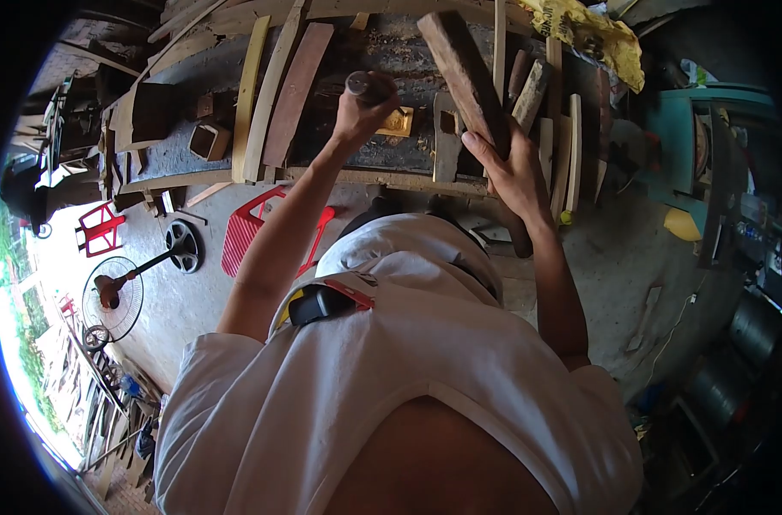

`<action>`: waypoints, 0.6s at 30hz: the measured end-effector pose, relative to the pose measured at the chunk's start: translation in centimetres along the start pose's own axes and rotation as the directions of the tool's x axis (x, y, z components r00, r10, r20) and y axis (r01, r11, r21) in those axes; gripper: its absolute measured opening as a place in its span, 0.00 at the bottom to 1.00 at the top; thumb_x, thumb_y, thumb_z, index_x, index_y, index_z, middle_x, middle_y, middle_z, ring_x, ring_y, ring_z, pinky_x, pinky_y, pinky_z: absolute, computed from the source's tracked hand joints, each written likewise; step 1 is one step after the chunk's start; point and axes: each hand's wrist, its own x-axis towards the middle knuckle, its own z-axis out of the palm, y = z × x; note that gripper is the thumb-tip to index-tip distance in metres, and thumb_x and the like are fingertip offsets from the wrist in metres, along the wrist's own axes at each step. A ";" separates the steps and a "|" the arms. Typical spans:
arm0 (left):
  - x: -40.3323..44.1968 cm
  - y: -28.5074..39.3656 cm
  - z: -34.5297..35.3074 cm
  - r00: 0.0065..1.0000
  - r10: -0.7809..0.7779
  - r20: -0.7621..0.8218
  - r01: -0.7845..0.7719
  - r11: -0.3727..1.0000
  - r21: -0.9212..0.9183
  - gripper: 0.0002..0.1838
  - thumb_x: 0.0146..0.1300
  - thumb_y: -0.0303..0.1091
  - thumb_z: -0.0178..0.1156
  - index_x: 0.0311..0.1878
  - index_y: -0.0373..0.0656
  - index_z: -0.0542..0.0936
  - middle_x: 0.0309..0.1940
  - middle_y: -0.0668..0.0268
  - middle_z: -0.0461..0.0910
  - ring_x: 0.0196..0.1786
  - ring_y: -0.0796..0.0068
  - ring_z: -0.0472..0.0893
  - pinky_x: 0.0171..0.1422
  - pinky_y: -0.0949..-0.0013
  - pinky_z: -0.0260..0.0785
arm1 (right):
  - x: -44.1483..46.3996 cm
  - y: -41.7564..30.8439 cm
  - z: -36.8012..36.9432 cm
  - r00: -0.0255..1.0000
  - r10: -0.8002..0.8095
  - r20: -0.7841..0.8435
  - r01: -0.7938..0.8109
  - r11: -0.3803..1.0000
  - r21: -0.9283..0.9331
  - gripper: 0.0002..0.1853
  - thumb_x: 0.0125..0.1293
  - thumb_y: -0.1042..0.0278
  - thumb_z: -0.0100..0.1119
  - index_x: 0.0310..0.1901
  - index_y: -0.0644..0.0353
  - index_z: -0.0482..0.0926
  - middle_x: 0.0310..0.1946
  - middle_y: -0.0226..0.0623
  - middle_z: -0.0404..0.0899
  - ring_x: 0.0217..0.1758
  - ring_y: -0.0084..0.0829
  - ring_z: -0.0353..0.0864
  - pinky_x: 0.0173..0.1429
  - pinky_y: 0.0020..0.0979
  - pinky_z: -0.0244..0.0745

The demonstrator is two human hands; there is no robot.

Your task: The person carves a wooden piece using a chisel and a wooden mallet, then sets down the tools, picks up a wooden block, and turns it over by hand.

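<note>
As left hand (358,118) wraps handle (362,84), lower end hidden; right hand (521,178) clasps wooden bar (465,75).

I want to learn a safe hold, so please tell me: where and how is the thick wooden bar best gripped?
Probably the near part of the thick wooden bar, coming from the right: it slants away and leftward, its long far part free. The right hand grips there, thumb on the left side.
</note>
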 end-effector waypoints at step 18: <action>-1.0 1.1 4.6 0.988 0.123 -0.094 -0.085 0.939 0.334 0.20 0.47 0.36 0.73 0.44 0.41 0.84 0.40 0.53 0.85 0.43 0.50 0.85 0.49 0.57 0.77 | 0.5 -2.7 2.9 0.980 -0.199 0.020 0.189 0.892 -0.410 0.31 0.64 0.42 0.64 0.53 0.65 0.72 0.31 0.53 0.84 0.36 0.54 0.87 0.36 0.45 0.81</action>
